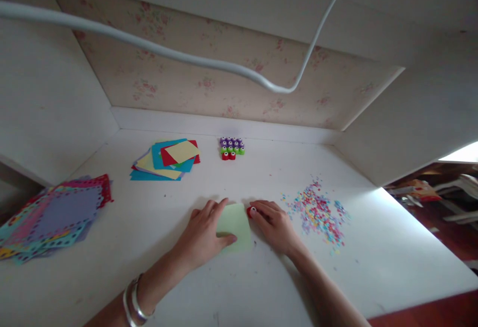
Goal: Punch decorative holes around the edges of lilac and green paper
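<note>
A pale green paper square (235, 223) lies flat on the white desk (261, 277). My left hand (203, 235) rests on the paper's left side, thumb under its near edge and fingers along the top, gripping it. My right hand (274, 222) is curled around a small red paper punch (252, 211) set against the paper's upper right corner. Silver bangles (133, 304) sit on my left wrist.
A heap of coloured paper confetti (317, 212) lies right of my right hand. Several small punches (231, 148) stand grouped at the back. A stack of plain coloured squares (168, 160) lies back left, and punched sheets (56, 215) at the far left. A white cable (224, 68) hangs overhead.
</note>
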Tool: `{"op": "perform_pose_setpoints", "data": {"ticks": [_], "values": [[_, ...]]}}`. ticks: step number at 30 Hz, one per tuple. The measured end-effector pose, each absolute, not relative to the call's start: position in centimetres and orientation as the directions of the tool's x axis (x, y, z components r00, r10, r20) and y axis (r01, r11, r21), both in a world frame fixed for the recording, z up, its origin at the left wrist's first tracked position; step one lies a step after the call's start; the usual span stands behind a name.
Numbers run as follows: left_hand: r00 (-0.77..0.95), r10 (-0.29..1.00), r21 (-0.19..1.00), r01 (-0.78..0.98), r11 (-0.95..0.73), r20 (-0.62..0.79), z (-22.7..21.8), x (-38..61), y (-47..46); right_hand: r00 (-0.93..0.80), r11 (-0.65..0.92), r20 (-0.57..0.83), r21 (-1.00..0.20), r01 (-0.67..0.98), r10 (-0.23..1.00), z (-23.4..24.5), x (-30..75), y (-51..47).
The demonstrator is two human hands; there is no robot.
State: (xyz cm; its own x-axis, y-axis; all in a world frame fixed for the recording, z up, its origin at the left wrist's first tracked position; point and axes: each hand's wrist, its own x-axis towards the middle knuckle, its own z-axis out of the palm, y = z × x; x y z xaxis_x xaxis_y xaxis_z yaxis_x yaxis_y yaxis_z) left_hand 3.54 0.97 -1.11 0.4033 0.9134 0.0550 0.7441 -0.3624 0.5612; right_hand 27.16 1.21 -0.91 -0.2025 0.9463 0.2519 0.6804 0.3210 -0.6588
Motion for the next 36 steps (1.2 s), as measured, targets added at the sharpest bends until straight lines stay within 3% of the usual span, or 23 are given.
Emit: {"op": "perform_pose_setpoints", "data": {"ticks": [5,13,28,36], "values": [[0.442,0.891,0.554,0.720,-0.418,0.098,-1.1,3.7,1.0,-0.233,0.328,0.231,-0.678,0.658,0.945,-0.7,27.6,1.2],[0.363,0.927,0.632,0.697,-0.338,0.095,-0.3,4.1,1.3,-0.220,0.279,0.180,-0.752,0.598,0.959,-0.5,28.0,1.1],[0.340,0.940,0.809,0.562,-0.175,-0.033,-0.2,3.7,2.1,-0.185,0.266,0.193,-0.761,0.592,0.964,-1.5,27.4,1.2],[0.338,0.940,0.840,0.525,-0.139,-0.055,0.0,3.6,2.1,-0.150,0.242,0.191,-0.788,0.566,0.970,-1.7,27.4,1.2]]}}
